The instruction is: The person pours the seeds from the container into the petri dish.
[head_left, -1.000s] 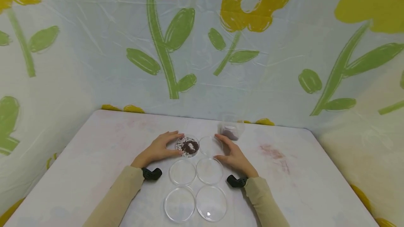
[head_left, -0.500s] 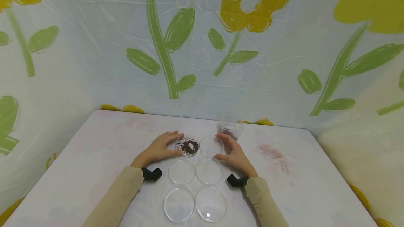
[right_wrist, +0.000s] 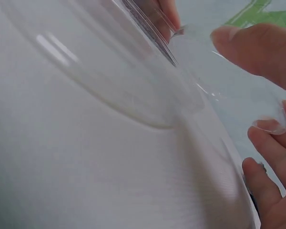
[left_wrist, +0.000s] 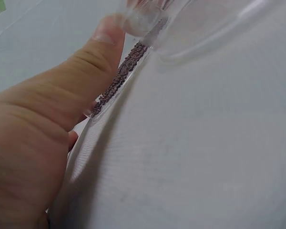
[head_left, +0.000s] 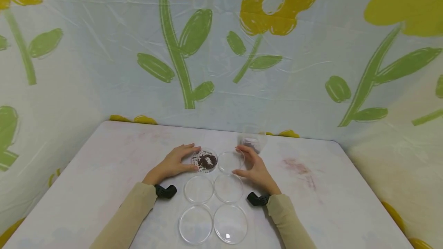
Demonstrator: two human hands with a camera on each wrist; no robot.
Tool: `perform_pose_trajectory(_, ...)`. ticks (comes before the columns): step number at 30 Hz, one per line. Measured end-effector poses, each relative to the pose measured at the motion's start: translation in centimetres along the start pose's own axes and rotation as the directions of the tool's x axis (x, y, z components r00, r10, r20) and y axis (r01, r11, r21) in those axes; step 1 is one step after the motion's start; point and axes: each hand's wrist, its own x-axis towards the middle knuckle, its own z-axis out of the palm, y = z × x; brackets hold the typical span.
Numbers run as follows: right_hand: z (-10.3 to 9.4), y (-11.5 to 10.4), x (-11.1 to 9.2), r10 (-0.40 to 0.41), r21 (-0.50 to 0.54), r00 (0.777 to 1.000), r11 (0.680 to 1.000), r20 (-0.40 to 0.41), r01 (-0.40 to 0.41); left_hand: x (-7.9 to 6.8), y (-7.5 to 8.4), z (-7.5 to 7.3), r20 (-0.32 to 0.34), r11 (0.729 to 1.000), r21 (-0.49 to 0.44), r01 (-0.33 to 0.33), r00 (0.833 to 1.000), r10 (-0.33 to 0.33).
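Note:
In the head view my left hand point(head_left: 175, 161) holds a round clear petri dish point(head_left: 204, 160) by its sides, thumb at the near rim and fingers at the far rim. Dark brown granules point(left_wrist: 124, 71) cover part of the dish's floor, thickest around a bare middle patch. My right hand point(head_left: 255, 170) grips a second clear petri dish piece point(head_left: 230, 162) with nothing in it, just right of the first. In the right wrist view the thumb point(right_wrist: 257, 50) and fingers lie on opposite sides of that clear piece, which looks tilted there.
Two clear petri dish pieces point(head_left: 199, 189) point(head_left: 228, 188) lie in front of the hands, and two more point(head_left: 196, 224) point(head_left: 230, 224) lie nearer. A clear container point(head_left: 252, 141) with dark granules stands behind my right hand. Reddish smudges point(head_left: 300, 168) mark the right tabletop.
Both hands stay almost where they were. The clear piece in my right hand has tilted slightly.

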Motion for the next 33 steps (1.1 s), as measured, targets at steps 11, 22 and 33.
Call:
perform_pose_trajectory(11, 0.8, 2.2, 0.5, -0.043, 0.132, 0.997, 0.99, -0.06, 0.051, 0.0, -0.1, -0.1, -0.001, 1.0, -0.007, -0.002, 1.0, 0.002)
perform_pose_trajectory(22, 1.7, 2.2, 0.8, -0.169, 0.266, 0.983, 0.947, -0.073, 0.183, 0.0, 0.0, -0.1, -0.011, 1.0, -0.006, -0.006, 1.0, 0.006)
perform_pose_trajectory(33, 2.3, 1.9, 1.0, -0.183, 0.296, 0.978, 0.933, -0.098, 0.204, -0.1, 0.3, -0.2, 0.001, 1.0, 0.003, 0.01, 1.0, -0.01)
